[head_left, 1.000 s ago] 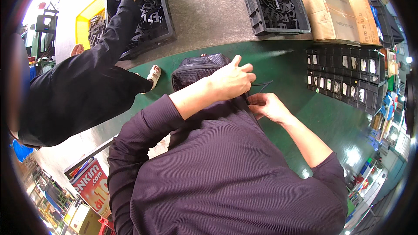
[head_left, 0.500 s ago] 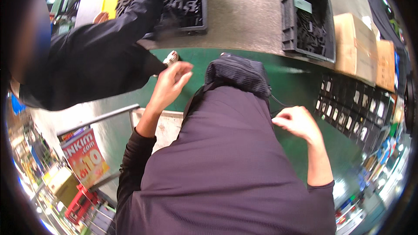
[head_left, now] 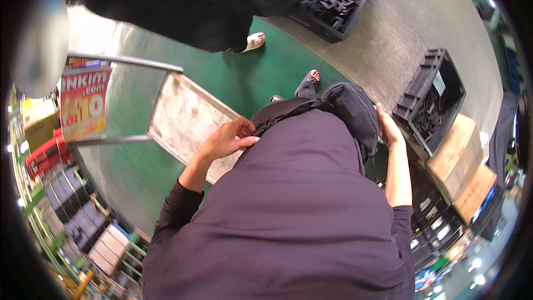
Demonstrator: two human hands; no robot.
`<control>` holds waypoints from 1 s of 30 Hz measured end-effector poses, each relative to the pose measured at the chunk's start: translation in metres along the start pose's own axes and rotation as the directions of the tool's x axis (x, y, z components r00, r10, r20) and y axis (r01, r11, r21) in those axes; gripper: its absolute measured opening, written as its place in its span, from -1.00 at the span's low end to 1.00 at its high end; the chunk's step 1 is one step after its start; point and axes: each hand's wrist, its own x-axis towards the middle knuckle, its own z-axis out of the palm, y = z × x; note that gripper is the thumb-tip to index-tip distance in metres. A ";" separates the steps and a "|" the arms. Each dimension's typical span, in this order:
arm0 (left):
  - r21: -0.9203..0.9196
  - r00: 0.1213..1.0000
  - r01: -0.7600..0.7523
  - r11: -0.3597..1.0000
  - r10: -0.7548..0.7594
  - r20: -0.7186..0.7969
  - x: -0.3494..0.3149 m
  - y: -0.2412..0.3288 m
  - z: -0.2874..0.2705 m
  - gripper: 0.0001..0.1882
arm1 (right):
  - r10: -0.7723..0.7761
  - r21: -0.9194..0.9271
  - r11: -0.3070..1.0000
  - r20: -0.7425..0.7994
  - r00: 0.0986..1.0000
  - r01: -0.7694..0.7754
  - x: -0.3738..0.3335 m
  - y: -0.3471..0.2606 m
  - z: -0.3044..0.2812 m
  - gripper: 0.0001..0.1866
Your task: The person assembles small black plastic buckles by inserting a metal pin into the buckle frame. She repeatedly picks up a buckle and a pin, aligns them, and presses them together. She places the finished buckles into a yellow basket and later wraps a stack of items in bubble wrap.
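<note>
At waist: one dark pouch point(head_left: 351, 112), left hand point(head_left: 226, 140) fingers grasping strap, right hand point(head_left: 388, 131) cupping side (grip unclear)

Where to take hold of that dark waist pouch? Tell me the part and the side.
Take the dark waist pouch by its two ends, one from each side, as the left hand and right hand sit now. It bulges forward at the belly; its strap runs leftward.

Industrial workshop or warehouse floor. Indicators: green-painted concrete floor point(head_left: 166, 172) adjoining a bare grey section at upper right; black plastic crates point(head_left: 433, 105) filled with dark parts; stacked cardboard boxes point(head_left: 461, 161) at right; a flat metal platform cart point(head_left: 186, 119) at centre left; storage racking point(head_left: 66, 211) along the lower left edge.
</note>
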 end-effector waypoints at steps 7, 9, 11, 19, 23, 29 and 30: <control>-0.301 0.997 0.049 0.952 -0.029 0.070 -0.003 -0.019 0.014 -0.63 | 0.050 0.188 0.980 0.110 0.993 -0.070 0.002 0.017 -0.021 -0.44; -0.378 0.993 0.091 0.921 -0.056 0.104 -0.004 -0.021 0.016 -0.65 | 0.028 0.219 0.974 0.135 0.990 -0.058 -0.001 0.018 -0.015 -0.44; -0.437 0.982 0.162 0.885 -0.103 0.156 -0.003 -0.020 0.016 -0.72 | 0.056 0.181 0.981 0.055 0.997 -0.065 0.001 0.023 -0.018 -0.43; -0.492 0.970 0.235 0.838 -0.172 0.169 -0.005 -0.024 0.018 -0.81 | -0.048 0.198 0.980 0.115 0.992 0.025 -0.009 0.031 0.003 -0.43; -0.424 0.974 0.218 0.879 -0.169 0.151 -0.007 -0.022 0.021 -0.82 | -0.108 0.227 0.971 0.128 0.986 0.076 -0.015 0.035 0.015 -0.41; -0.283 0.977 0.151 0.947 -0.100 0.186 0.002 -0.003 0.022 -0.83 | -0.153 0.156 0.979 0.145 0.977 0.130 -0.020 0.023 0.010 -0.30; -0.284 0.968 0.162 0.945 -0.096 0.231 0.008 0.002 0.019 -0.83 | -0.166 0.133 0.980 0.149 0.975 0.146 -0.018 0.016 0.007 -0.31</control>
